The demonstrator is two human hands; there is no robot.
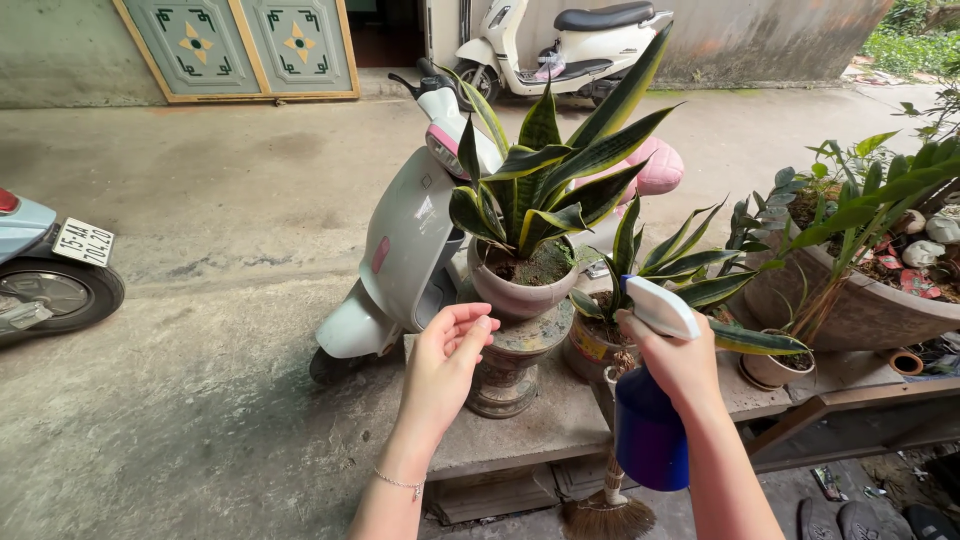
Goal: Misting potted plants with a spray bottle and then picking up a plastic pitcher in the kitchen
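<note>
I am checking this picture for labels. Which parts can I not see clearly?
Head view only:
- Spray bottle: trigger and nozzle tip hidden by the right hand.
- Pedestal: left part hidden by the left hand.
- Broom: cut off by the bottom edge.
- Blue scooter: cut off by the left edge.

A white rectangular number plate (83, 241) sits on the left scooter's (40, 270) rear.

Soft overcast daylight, no hard shadows, sharp focus thru-out, slight wide-angle bend at edges, no glare
</note>
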